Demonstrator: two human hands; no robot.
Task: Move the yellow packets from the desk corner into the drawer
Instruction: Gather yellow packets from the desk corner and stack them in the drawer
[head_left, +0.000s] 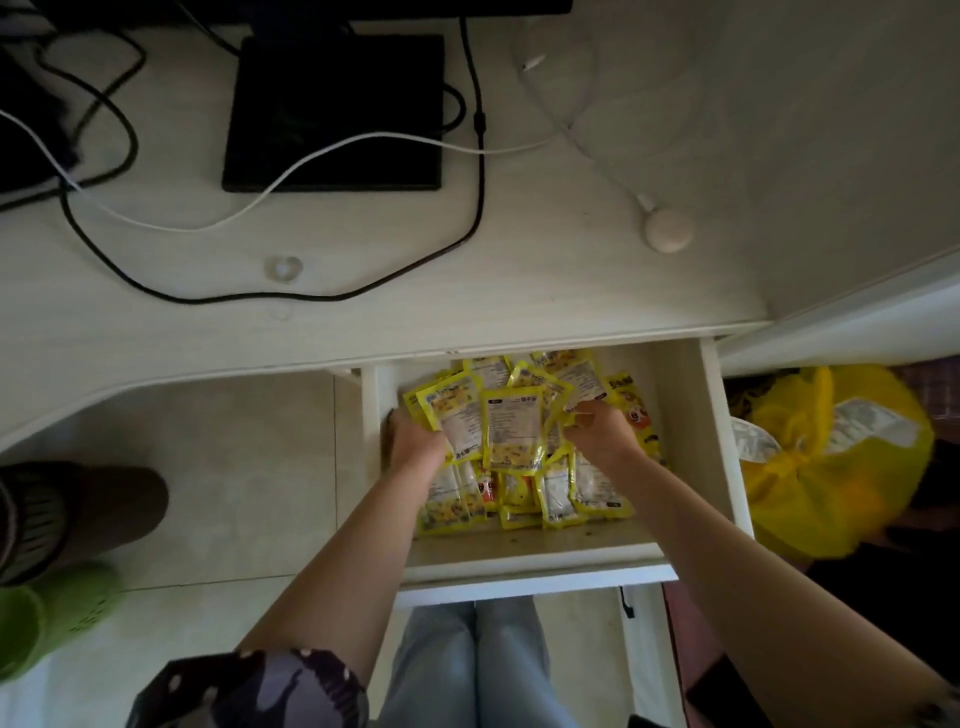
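Observation:
A white drawer (685, 415) stands pulled out under the desk's right end. Inside it lies a heap of several yellow packets (511, 426) with white labels, more of them flat along the drawer's front part (587, 493). My left hand (415, 441) grips the left side of the top bunch of packets. At the bunch's right side, my right hand (597, 428) has its fingers closed on the packets. Both hands are down inside the drawer. The desk's right corner (701, 291) shows no packets.
On the white desk sit a black flat device (337, 114), black and white cables (311, 156) and a round white puck (669, 231). A yellow bag (831, 467) lies right of the drawer. Green and brown items (67, 530) stand on the floor at left.

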